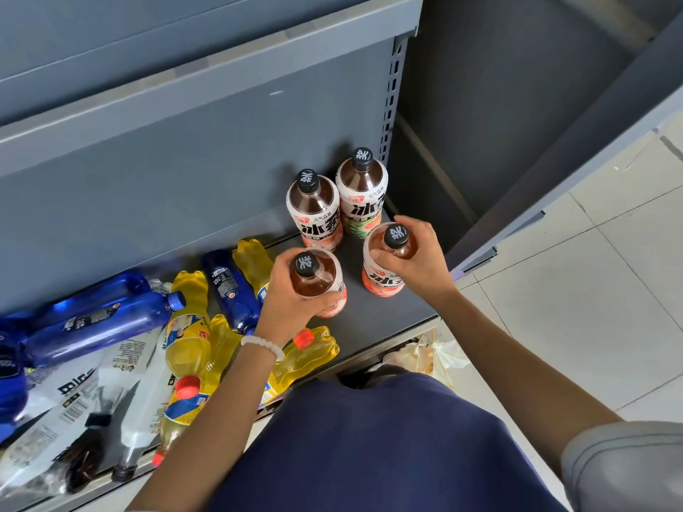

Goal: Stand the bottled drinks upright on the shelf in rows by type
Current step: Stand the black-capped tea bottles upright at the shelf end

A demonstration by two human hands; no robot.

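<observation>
Four iced-tea bottles with black caps stand upright at the right end of the grey shelf (377, 319). Two stand at the back: one (314, 212) on the left, one (364, 194) against the upright. My left hand (288, 293) grips the shoulder of the front left tea bottle (318, 279). My right hand (414, 260) grips the neck of the front right tea bottle (384, 267). Both held bottles stand on the shelf.
Lying bottles fill the shelf's left part: yellow drinks with red caps (188, 349), dark blue bottles (96, 319), and white-labelled dark drinks (122, 412). One yellow bottle (310, 349) lies under my left wrist at the front edge. Tiled floor (591, 290) lies to the right.
</observation>
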